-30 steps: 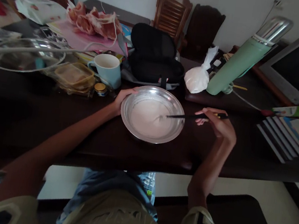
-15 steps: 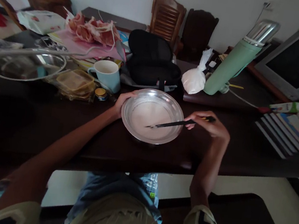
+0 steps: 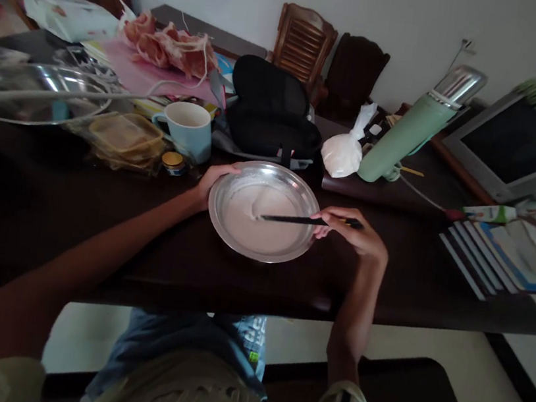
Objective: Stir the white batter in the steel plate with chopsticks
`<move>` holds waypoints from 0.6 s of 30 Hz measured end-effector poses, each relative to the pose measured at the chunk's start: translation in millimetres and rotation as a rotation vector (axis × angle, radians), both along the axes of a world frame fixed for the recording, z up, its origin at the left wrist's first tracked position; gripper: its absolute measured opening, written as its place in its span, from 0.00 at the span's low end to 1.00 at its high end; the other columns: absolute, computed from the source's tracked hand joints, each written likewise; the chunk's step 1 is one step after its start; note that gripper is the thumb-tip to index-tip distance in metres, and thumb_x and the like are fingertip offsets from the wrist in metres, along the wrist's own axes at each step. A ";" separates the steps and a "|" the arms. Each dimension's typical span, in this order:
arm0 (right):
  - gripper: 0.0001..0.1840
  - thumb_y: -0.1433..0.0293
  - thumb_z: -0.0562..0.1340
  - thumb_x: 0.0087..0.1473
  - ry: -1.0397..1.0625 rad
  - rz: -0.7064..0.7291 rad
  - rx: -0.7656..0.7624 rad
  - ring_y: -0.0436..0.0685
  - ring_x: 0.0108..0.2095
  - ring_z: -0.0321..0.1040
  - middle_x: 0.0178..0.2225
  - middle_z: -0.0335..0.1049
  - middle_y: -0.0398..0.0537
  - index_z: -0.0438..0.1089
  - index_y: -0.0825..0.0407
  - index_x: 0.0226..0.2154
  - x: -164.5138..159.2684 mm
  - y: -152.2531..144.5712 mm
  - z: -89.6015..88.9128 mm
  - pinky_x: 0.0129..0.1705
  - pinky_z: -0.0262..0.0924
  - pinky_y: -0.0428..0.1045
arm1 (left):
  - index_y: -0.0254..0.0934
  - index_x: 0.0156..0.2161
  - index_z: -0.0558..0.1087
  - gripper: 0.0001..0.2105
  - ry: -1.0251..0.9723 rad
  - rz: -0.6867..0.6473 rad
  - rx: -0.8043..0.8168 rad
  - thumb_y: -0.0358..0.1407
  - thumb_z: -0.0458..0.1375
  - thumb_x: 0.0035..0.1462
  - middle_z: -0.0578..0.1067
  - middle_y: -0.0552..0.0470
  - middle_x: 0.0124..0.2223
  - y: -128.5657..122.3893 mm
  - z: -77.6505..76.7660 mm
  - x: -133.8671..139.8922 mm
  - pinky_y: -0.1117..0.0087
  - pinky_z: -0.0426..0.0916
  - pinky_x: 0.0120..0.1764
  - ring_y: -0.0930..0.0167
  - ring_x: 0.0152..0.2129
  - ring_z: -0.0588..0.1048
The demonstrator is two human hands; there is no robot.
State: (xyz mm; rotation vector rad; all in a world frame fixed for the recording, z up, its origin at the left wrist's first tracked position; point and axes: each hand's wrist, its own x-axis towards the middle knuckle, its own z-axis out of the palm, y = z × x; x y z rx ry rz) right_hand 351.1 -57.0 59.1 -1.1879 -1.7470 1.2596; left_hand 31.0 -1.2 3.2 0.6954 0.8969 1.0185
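While my left hand [image 3: 211, 184] clasps the left rim of a round silvery metal bowl [image 3: 260, 254] on the dark desk [image 3: 170, 257], my right hand [image 3: 354, 234] pinches slim black chopsticks [image 3: 290, 219], tips in the bowl's pale liquid [image 3: 271, 233]; hard stirring could slop it over.

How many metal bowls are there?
2: the near bowl, held by the left hand, and another bowl at the picture's far left. Others may be hidden.

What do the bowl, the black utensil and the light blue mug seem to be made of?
Bowl: polished metal, perhaps stainless steel; bright reflections along its wall. Black utensil: perhaps wood or plastic, too thin and dark to tell. Mug: probably glazed ceramic, by its smooth, even surface.
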 end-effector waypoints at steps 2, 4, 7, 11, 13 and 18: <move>0.18 0.55 0.66 0.51 0.005 -0.088 -0.005 0.55 0.24 0.74 0.23 0.76 0.48 0.80 0.53 0.31 0.3 0.2 0.2 0.30 0.69 0.50 | 0.34 0.46 0.76 0.18 -0.038 0.009 0.024 0.29 0.54 0.49 0.78 0.52 0.26 0.1 0.4 0.0 0.68 0.71 0.32 0.68 0.22 0.75; 0.18 0.55 0.67 0.50 0.036 -0.226 0.055 0.54 0.23 0.73 0.22 0.76 0.48 0.79 0.53 0.29 0.4 0.9 -0.1 0.29 0.69 0.49 | 0.33 0.44 0.77 0.17 -0.041 0.014 -0.005 0.29 0.54 0.50 0.79 0.51 0.27 -0.4 1.3 0.3 0.67 0.71 0.32 0.68 0.23 0.76; 0.19 0.54 0.67 0.50 0.022 -0.095 0.045 0.55 0.27 0.75 0.26 0.78 0.48 0.79 0.52 0.33 -0.9 1.3 -1.0 0.33 0.70 0.50 | 0.30 0.40 0.78 0.14 0.001 0.014 -0.059 0.30 0.54 0.50 0.78 0.50 0.24 -1.4 2.8 1.0 0.67 0.71 0.30 0.67 0.21 0.74; 0.19 0.53 0.67 0.49 0.007 -0.133 0.020 0.55 0.24 0.74 0.23 0.77 0.48 0.79 0.53 0.30 -0.1 1.0 -0.6 0.29 0.70 0.49 | 0.33 0.41 0.78 0.15 -0.052 0.004 0.043 0.28 0.54 0.48 0.79 0.52 0.27 -1.7 3.9 1.8 0.69 0.71 0.32 0.68 0.24 0.76; 0.18 0.54 0.67 0.49 0.031 -0.236 0.084 0.54 0.25 0.74 0.23 0.77 0.47 0.79 0.52 0.30 -0.4 1.2 -0.1 0.30 0.70 0.48 | 0.33 0.40 0.78 0.14 -0.034 -0.006 0.024 0.29 0.54 0.49 0.79 0.52 0.27 -1.4 3.5 1.6 0.69 0.71 0.32 0.68 0.23 0.76; 0.19 0.54 0.67 0.50 -0.013 -0.017 -0.025 0.55 0.25 0.74 0.24 0.77 0.49 0.80 0.53 0.32 -0.7 0.8 0.1 0.30 0.70 0.49 | 0.34 0.44 0.76 0.17 0.012 0.010 0.000 0.31 0.55 0.48 0.77 0.54 0.24 -2.5 4.5 1.1 0.68 0.72 0.32 0.69 0.21 0.75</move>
